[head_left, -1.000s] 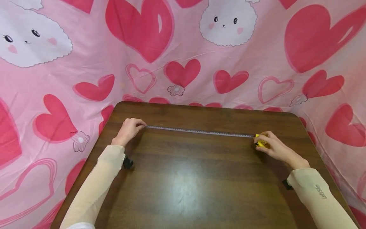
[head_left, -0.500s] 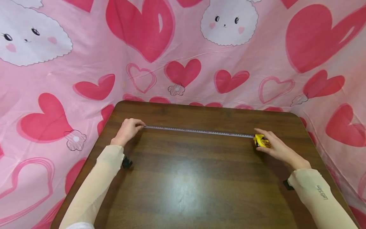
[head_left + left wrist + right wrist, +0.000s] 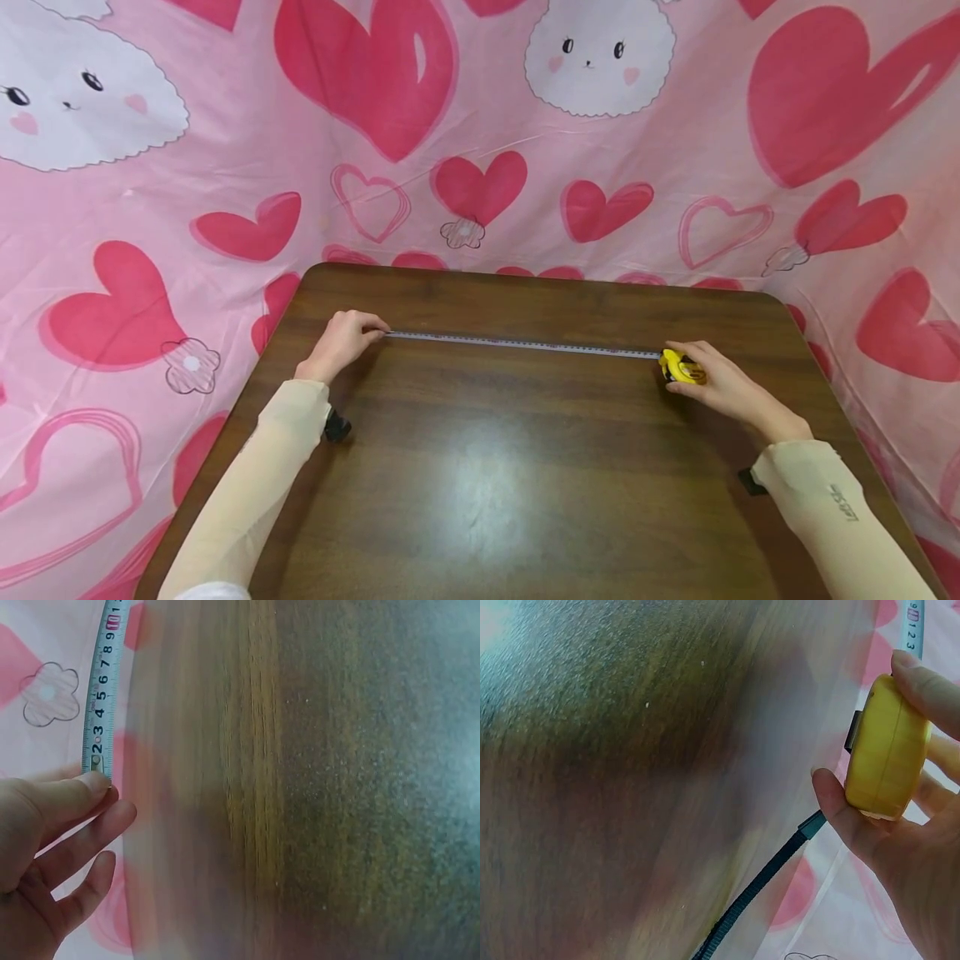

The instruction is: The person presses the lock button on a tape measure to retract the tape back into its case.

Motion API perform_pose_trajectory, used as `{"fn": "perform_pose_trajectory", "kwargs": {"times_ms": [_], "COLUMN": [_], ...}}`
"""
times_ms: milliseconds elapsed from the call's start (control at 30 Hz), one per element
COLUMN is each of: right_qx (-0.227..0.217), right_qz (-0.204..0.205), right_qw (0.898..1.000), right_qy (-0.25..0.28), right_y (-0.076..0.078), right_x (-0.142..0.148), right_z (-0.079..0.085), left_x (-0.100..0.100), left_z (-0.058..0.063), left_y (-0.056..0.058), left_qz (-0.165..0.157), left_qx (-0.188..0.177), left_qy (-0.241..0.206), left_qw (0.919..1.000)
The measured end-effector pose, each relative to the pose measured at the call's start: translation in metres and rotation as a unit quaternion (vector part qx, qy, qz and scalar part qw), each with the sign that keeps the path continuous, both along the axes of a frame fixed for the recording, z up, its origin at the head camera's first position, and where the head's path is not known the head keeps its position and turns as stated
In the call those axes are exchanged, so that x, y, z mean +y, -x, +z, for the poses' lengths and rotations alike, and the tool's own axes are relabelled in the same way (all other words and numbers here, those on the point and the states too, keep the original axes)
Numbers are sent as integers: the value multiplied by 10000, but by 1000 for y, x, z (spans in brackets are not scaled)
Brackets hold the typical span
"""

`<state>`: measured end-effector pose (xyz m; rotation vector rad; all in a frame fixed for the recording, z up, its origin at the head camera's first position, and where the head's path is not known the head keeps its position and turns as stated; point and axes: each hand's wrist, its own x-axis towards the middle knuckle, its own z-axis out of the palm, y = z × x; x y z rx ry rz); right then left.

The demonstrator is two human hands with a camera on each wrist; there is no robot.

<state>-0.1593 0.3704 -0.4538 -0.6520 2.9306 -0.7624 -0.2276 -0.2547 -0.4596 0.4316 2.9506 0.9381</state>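
While the left hand (image 3: 342, 345) pinches the tape blade (image 3: 525, 343) at far left, the right hand (image 3: 731, 388) grips the yellow tape measure case (image 3: 681, 367) at far right, blade pretty much straight over the wooden table (image 3: 480, 450).

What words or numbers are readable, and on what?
"2 3 4 5 6 7 8 9 10": flat white tape blade, left-wrist view.
"9", "1 2 3": same blade, right-wrist view; boxed number blurred.
Beige fabric right sleeve: lettering too small.
Rounded yellow tape case: markings too small.
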Motion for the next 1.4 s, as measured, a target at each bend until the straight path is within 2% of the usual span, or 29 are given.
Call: {"fn": "perform_pose_trajectory", "kwargs": {"times_ms": [133, 567, 800, 1100, 1400], "right_qx": [-159, -195, -62, -125, -145], "right_qz": [-37, -54, -25, -8, 7], "right_qw": [9999, 9998, 10000, 9999, 9999], "right_qy": [-25, 0, 51, -22, -44], "right_y": [0, 3, 5, 7, 7], "right_x": [-2, -10, -12, -16, -20], "right_z": [0, -1, -2, -1, -3], "left_x": [2, 10, 16, 21, 29], "left_z": [0, -1, -2, -2, -1], "left_y": [0, -2, -2, -4, -4], "left_qz": [19, -118, -146, -69, -149], "left_qx": [-48, -9, 115, 21, -47], "left_qy": [-11, -50, 14, 30, 23], "left_qw": [10000, 9999, 9998, 10000, 9999]}}
